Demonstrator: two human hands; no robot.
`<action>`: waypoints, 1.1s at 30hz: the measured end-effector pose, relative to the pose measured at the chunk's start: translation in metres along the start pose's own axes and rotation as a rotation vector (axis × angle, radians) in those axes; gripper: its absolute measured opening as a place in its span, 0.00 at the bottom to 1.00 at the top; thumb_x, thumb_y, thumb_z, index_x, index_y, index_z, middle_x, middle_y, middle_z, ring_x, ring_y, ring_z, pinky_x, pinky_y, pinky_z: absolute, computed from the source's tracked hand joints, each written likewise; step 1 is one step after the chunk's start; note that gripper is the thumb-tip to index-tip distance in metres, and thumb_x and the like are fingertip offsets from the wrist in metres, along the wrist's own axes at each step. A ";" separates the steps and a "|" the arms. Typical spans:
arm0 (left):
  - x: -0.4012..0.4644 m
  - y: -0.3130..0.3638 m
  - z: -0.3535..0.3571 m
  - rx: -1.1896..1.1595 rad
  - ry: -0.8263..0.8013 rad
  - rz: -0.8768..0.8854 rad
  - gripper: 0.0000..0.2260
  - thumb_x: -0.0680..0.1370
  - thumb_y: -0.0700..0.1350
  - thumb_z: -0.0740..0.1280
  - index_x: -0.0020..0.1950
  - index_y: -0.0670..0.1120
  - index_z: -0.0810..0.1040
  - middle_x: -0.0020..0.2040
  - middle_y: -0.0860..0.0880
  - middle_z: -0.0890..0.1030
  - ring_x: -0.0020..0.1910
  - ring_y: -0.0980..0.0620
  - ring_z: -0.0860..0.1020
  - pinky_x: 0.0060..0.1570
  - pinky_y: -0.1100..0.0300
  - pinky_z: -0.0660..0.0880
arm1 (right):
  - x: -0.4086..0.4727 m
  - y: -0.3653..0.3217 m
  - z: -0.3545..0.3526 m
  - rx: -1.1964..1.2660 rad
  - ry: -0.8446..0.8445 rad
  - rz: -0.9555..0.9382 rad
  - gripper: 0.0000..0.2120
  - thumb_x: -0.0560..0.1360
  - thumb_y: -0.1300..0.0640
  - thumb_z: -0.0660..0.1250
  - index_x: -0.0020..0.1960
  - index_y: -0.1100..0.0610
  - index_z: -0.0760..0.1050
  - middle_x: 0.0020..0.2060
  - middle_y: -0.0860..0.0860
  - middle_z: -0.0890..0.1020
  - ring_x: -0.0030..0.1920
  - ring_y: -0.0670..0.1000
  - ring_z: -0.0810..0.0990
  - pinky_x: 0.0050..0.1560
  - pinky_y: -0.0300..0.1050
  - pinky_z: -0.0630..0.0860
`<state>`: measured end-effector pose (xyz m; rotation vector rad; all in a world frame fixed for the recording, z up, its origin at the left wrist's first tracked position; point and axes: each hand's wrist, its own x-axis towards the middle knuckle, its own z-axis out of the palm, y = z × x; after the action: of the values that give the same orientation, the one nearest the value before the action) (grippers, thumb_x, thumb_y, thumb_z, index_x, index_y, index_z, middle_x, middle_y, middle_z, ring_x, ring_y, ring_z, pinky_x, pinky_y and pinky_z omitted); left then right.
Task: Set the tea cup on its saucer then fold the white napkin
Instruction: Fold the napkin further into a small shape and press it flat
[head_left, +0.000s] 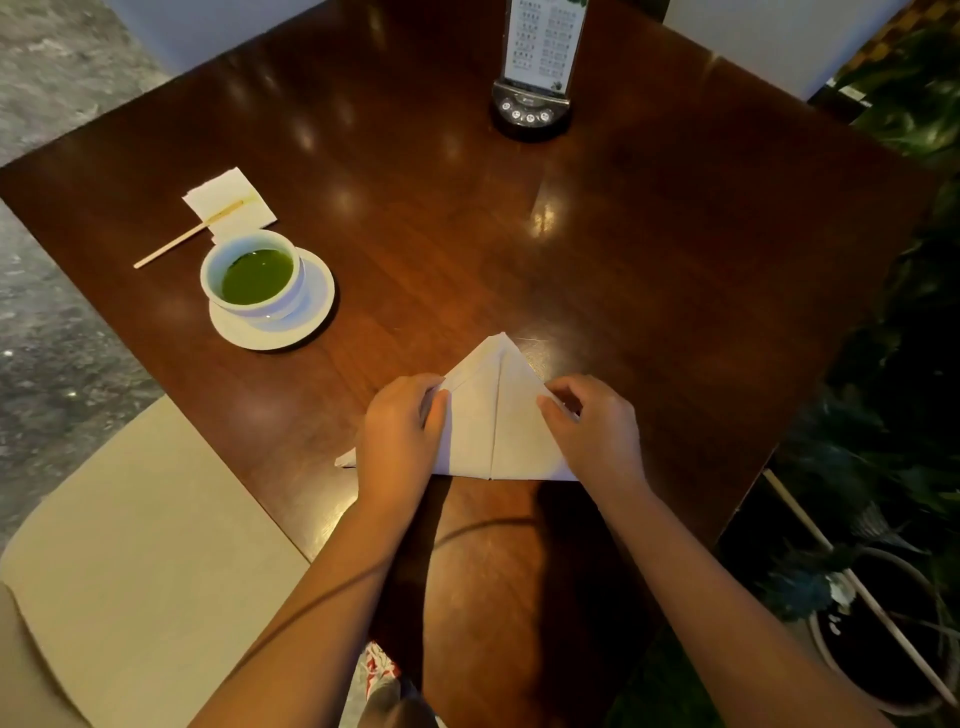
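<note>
A white tea cup (252, 273) holding green tea stands on its white saucer (306, 319) at the left of the dark wooden table (597, 249). Near the table's front edge lies the white napkin (498, 421), folded into a triangle with a crease down its middle and its tip pointing away from me. My left hand (400, 436) pinches the napkin's left flap, and a small corner sticks out to the left of that hand. My right hand (592, 423) grips the right edge with bent fingers.
A small paper napkin (231, 200) with a wooden stick (184, 239) across it lies behind the cup. A menu stand on a round black base (532, 111) stands at the far side. A beige chair seat (135, 545) is at left, potted plants (893, 597) at right.
</note>
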<state>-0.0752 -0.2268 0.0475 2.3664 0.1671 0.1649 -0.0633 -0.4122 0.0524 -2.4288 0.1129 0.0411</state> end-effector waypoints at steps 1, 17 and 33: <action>0.003 -0.001 0.003 0.020 0.004 -0.005 0.09 0.78 0.42 0.65 0.55 0.41 0.80 0.50 0.44 0.82 0.48 0.48 0.79 0.45 0.60 0.70 | 0.004 0.001 0.003 -0.030 0.003 -0.013 0.07 0.75 0.54 0.67 0.49 0.56 0.78 0.45 0.49 0.82 0.44 0.46 0.77 0.45 0.42 0.76; 0.007 -0.015 0.027 0.185 0.104 -0.040 0.08 0.78 0.43 0.63 0.54 0.43 0.80 0.52 0.45 0.80 0.52 0.47 0.75 0.51 0.59 0.64 | 0.024 0.010 0.025 -0.336 0.134 -0.134 0.05 0.73 0.53 0.69 0.44 0.55 0.78 0.39 0.51 0.82 0.41 0.51 0.78 0.51 0.48 0.66; 0.006 -0.010 0.062 0.483 -0.345 0.410 0.24 0.81 0.51 0.44 0.77 0.46 0.55 0.77 0.49 0.56 0.76 0.52 0.51 0.73 0.48 0.46 | -0.020 0.024 0.052 -0.640 -0.071 -0.214 0.28 0.77 0.49 0.57 0.74 0.58 0.57 0.73 0.53 0.62 0.73 0.51 0.58 0.68 0.58 0.60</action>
<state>-0.0596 -0.2609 -0.0033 2.8388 -0.5002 -0.1051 -0.0856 -0.3950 -0.0008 -3.0579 -0.2276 0.0762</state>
